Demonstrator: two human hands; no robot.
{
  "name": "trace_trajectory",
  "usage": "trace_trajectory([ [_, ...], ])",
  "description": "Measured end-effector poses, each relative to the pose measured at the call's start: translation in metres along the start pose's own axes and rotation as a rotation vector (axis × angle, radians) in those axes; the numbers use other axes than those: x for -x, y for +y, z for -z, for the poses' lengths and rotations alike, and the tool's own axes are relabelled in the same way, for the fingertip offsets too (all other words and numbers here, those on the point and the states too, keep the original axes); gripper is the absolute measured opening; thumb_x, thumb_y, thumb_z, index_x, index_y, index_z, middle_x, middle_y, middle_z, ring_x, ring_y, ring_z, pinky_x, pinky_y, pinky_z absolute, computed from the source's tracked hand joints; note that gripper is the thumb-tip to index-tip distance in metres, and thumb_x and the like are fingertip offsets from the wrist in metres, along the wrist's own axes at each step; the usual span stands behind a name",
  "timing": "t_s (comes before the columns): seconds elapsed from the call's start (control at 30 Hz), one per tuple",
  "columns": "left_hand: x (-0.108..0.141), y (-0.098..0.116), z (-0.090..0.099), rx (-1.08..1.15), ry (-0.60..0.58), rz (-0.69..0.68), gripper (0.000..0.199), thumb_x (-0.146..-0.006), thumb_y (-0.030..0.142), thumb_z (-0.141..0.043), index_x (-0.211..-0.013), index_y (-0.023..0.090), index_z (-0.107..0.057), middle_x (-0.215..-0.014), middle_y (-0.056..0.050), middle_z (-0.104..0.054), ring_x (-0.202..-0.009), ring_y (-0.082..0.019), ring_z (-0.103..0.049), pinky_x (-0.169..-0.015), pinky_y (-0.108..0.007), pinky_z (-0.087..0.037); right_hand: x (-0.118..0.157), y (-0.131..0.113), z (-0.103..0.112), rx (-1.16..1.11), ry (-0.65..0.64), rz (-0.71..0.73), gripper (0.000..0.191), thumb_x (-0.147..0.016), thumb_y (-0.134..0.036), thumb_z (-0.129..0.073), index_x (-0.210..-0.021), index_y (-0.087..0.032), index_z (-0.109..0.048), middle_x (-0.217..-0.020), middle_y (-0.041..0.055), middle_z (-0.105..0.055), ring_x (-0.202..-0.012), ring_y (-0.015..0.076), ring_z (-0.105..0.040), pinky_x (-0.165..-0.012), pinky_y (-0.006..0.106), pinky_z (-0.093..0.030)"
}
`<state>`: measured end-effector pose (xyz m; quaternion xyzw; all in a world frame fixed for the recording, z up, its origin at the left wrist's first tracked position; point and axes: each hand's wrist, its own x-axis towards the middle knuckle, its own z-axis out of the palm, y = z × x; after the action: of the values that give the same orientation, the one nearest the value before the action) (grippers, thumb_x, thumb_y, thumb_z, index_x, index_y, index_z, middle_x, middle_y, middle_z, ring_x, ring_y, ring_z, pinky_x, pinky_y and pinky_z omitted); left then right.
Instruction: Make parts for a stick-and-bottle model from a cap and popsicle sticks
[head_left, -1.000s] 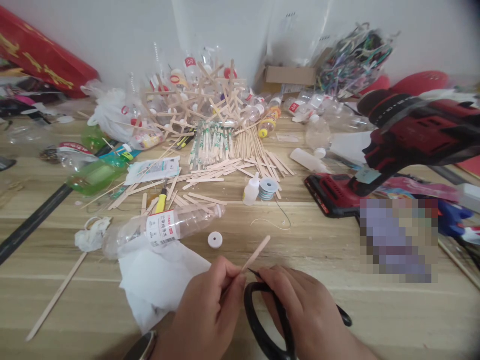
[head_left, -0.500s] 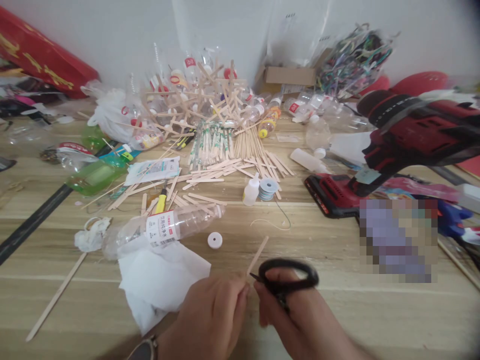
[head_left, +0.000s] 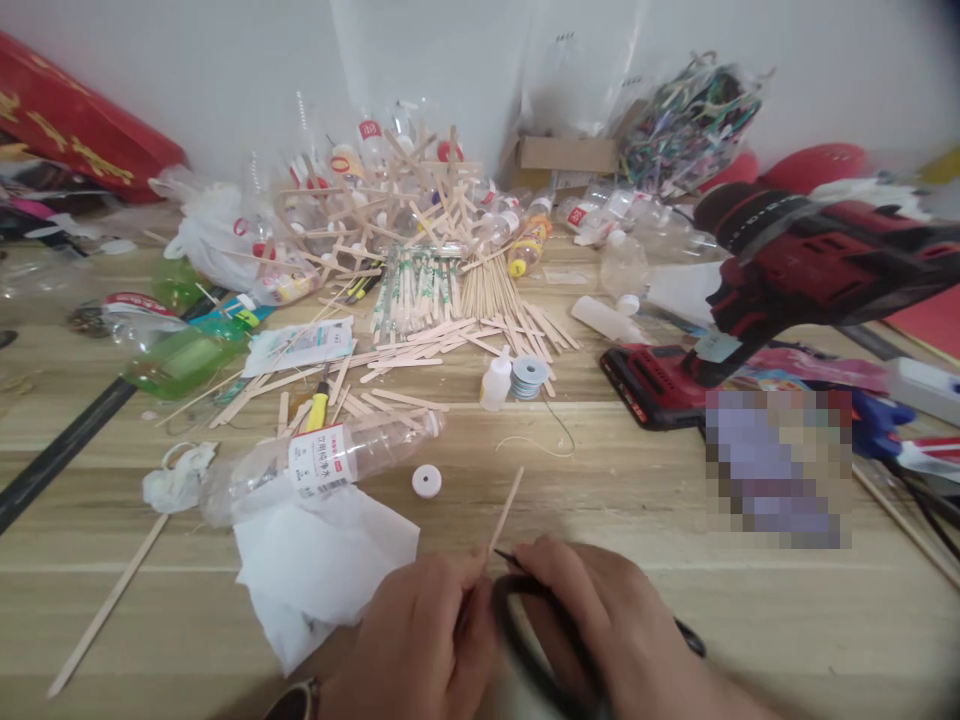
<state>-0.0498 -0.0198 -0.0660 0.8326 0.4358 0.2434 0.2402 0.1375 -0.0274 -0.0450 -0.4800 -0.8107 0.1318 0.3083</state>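
My left hand (head_left: 420, 625) is closed around a thin wooden craft stick (head_left: 508, 508), whose upper end sticks out beyond the fingers. Close by on the right, my right hand (head_left: 611, 620) grips scissors with black handles (head_left: 512, 628). The dark tip of the scissors lies at the stick, just above my left fingers; whether it touches the wood I cannot tell. Beyond my hands sits a white bottle cap (head_left: 427, 482) with a hole in it. White paper (head_left: 337, 550) lies left of my left hand, against a clear plastic bottle (head_left: 379, 455) on its side.
A red and black cordless drill (head_left: 675, 385) stands on the right. A small glue bottle (head_left: 496, 382) and a thread spool (head_left: 529, 375) are further back. Several craft sticks (head_left: 427, 335) and bottles fill the rear; one loose stick (head_left: 109, 605) lies left.
The scissors have turned in my right hand, their handle loop swinging down towards me. The craft stick's upper end has shifted slightly left and stands steeper. The view has moved a little.
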Motion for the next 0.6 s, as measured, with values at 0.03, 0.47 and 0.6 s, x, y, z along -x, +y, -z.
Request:
trace_trajectory([
  [0.03,0.000,0.001,0.000,-0.023,0.044,-0.030,0.020,-0.091,0.014,-0.045,-0.102,0.021,-0.061,-0.076,-0.002,-0.074,-0.068,-0.019,-0.071,-0.064,-0.026,-0.055,-0.001,-0.003,-0.001,-0.197,-0.061,-0.180,0.014,-0.093,-0.015,-0.041,-0.085,-0.021,-0.051,-0.059,-0.0009,-0.062,-0.048,0.0162,-0.063,-0.045,0.024,-0.047],
  [0.47,-0.005,0.013,0.003,0.244,-0.003,0.200,0.011,-0.093,0.023,-0.048,-0.095,0.022,-0.059,-0.076,-0.002,-0.072,-0.068,-0.019,-0.070,-0.059,-0.025,-0.051,-0.004,0.007,0.001,0.226,0.050,0.257,0.023,-0.093,-0.008,-0.034,-0.094,-0.017,-0.055,-0.066,0.0080,-0.070,-0.052,0.0227,-0.066,-0.047,0.032,-0.050],
  [0.6,-0.007,0.011,0.002,0.201,0.031,0.154,0.014,-0.093,0.020,-0.046,-0.103,0.022,-0.056,-0.081,-0.003,-0.074,-0.073,-0.019,-0.071,-0.062,-0.025,-0.053,-0.009,0.008,-0.002,0.077,0.020,0.109,0.021,-0.093,-0.010,-0.036,-0.087,-0.018,-0.055,-0.066,0.0066,-0.068,-0.054,0.0208,-0.066,-0.049,0.030,-0.050],
])
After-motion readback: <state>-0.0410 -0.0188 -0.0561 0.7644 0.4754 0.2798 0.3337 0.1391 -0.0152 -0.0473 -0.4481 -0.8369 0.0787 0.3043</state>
